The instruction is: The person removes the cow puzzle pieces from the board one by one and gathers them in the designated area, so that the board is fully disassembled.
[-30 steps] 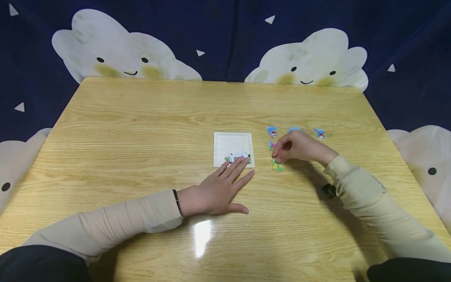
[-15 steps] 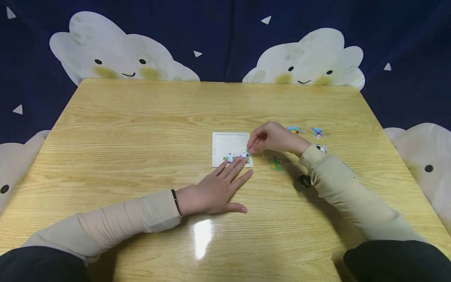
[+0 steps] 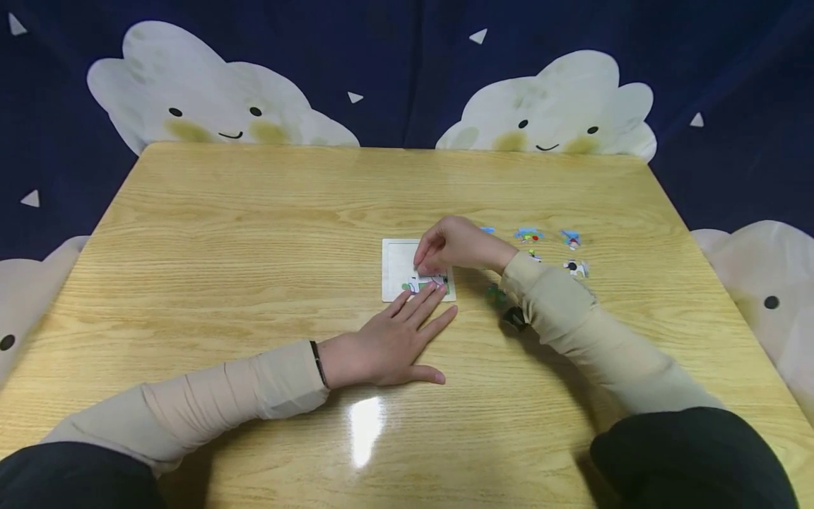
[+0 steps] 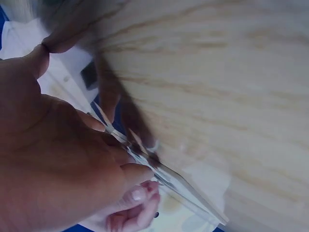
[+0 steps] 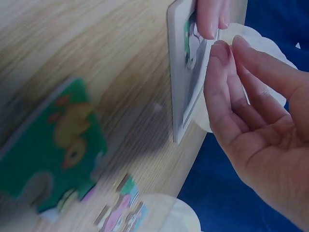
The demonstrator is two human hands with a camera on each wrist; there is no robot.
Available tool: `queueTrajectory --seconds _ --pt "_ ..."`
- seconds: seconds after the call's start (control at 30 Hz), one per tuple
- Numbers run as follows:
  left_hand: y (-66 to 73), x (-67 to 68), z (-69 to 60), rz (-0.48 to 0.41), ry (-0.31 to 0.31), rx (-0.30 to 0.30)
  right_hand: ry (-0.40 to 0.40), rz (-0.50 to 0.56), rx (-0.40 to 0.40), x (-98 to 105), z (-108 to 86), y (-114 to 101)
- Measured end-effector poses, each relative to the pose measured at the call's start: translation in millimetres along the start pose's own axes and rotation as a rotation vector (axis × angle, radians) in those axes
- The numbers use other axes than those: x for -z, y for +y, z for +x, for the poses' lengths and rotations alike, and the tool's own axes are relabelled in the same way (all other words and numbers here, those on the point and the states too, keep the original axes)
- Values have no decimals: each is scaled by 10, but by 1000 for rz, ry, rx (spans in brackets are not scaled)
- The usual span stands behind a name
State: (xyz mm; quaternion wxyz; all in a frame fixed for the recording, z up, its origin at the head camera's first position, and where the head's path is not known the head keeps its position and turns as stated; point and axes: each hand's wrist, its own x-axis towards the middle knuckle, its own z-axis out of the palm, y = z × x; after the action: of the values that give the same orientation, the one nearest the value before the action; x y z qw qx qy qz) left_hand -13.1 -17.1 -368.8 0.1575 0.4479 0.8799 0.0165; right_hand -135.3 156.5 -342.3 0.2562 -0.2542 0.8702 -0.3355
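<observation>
A white square puzzle tray (image 3: 398, 256) lies on the table, with joined picture pieces (image 3: 414, 284) along its near edge. My left hand (image 3: 393, 348) is spread flat, its fingertips resting on those pieces and the tray's near rim. Over the tray's right half, my right hand (image 3: 463, 244) brings thumb and fingertips together in a pinch just above the laid row. What it pinches looks like a small puzzle piece, mostly hidden by the fingers. In the right wrist view the fingertips (image 5: 223, 50) meet close to the left hand's fingers.
Loose puzzle pieces lie right of the tray, among them a blue one (image 3: 529, 235), another blue one (image 3: 571, 239) and a black-and-white one (image 3: 576, 268). A green duck piece (image 5: 72, 130) lies under the right forearm. A cloud-print curtain (image 3: 407, 71) hangs behind the table.
My right hand has moved left from the loose pieces to above the tray, fingers pinched throughout. The left hand has stayed on the tray's near edge.
</observation>
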Motion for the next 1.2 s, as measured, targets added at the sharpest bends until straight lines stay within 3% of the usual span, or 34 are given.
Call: queueTrajectory --seconds 0.63,1.2 --pt "91 -35 -50 31 94 -41 -84 -50 -62 -41 103 -123" --pt "98 -25 -26 17 20 -8 -91 36 -64 -24 58 -108"
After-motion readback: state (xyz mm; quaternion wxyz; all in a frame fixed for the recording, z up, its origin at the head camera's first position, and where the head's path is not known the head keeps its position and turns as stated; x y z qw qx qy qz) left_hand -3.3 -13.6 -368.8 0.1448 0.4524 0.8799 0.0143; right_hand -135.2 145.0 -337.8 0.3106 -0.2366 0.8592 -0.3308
